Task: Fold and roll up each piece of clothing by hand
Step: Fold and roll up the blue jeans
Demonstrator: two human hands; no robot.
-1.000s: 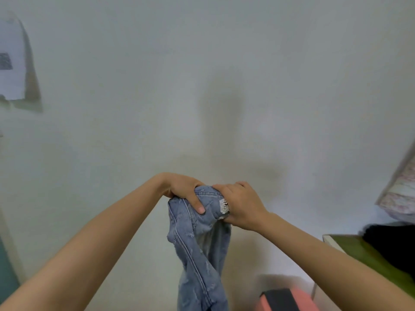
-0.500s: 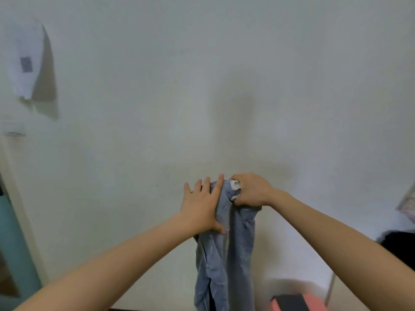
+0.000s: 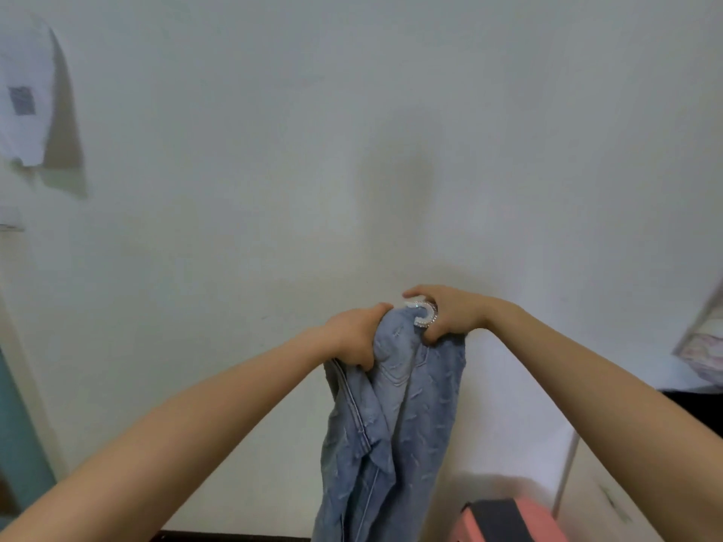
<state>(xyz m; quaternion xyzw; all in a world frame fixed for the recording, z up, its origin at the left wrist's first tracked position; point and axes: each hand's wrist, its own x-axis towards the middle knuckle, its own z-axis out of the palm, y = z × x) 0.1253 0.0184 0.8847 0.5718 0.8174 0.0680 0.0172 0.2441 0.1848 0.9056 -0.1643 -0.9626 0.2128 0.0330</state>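
Note:
A pair of light blue jeans (image 3: 395, 432) hangs in the air in front of a pale wall, its lower part running out of the bottom of the frame. My left hand (image 3: 354, 336) grips the bunched top of the jeans from the left, fingers curled into the fabric. My right hand (image 3: 450, 312) grips the top from the right, beside a sparkly white patch (image 3: 424, 312) on the waistband. The two hands are close together at chest height.
A white paper with a dark square (image 3: 23, 99) hangs on the wall at upper left. A pink and black object (image 3: 508, 520) sits low at the right. Patterned bedding (image 3: 704, 346) and a dark cloth (image 3: 692, 400) lie at the right edge.
My left hand, flat against the denim half a second ago, now has its fingers curled into the fabric. The right hand keeps its hold on the top of the jeans.

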